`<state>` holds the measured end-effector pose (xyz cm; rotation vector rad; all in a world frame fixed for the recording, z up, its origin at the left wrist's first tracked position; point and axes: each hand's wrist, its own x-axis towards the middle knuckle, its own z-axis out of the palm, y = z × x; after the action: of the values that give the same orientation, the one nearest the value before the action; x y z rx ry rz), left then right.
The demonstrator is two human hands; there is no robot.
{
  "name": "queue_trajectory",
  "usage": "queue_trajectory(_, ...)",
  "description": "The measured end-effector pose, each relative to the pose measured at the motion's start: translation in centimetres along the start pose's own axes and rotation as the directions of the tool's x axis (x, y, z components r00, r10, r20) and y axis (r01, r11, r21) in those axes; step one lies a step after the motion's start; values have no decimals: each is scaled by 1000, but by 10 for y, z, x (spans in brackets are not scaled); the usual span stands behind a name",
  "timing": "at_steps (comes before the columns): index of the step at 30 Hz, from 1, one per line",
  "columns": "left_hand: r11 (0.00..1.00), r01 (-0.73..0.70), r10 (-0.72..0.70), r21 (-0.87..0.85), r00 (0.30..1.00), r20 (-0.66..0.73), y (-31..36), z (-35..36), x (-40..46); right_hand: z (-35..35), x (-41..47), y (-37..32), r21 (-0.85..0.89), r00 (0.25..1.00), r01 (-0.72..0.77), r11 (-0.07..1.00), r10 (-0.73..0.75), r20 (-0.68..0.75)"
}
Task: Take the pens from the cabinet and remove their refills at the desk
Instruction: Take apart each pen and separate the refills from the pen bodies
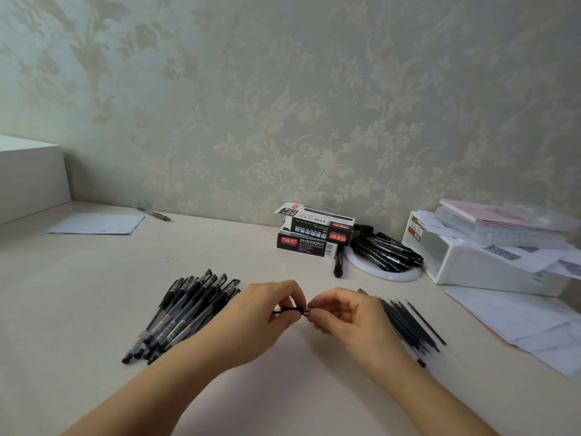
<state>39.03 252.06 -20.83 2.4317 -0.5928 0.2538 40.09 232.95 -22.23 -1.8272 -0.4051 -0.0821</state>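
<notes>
Above the middle of the pale desk [94, 278], my left hand [267, 313] and my right hand [342, 316] meet on one black pen [290, 310]. The left fingers grip its barrel. The right fingertips pinch its tip end, and most of the pen is hidden inside the hands. A pile of black capped pens [185, 313] lies fanned out to the left of my left hand. A heap of thin dark refills [412, 325] lies to the right of my right hand.
Two black pen boxes [314, 234] are stacked by the wall, with a single black pen [338, 262] beside them. A white ring-shaped dish [386, 272] holds more pens. White organizers [490, 256] and loose papers [518, 322] fill the right. A paper sheet [97, 223] lies far left.
</notes>
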Motion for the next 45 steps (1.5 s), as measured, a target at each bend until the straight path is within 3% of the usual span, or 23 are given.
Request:
queue_trajectory(3,1000,-12,12,-2,1000,-6,2,0,0,-1,-1,-1,-40,1000,-9,999,10,14)
queue_trajectory(8,999,-28,28,-25,999,15,3,2,-1,1,-4,-2,-329,999,48,943,-46,14)
queue_trajectory(20,996,-14,13,-93,1000,-7,2,3,0,-3,-1,-4,-203,999,42,978,-43,0)
queue_trajectory(29,995,-17,14,-98,1000,-27,3,0,0,-5,-1,-2,-295,999,53,954,-47,27)
queue_trajectory(36,993,-18,13,-115,999,-45,3,0,-1,-5,-2,-2,-272,993,106,956,-89,71)
queue_trajectory(45,990,-134,124,-43,975,-182,8,-1,1,-1,1,-3,-180,999,-26,983,33,36)
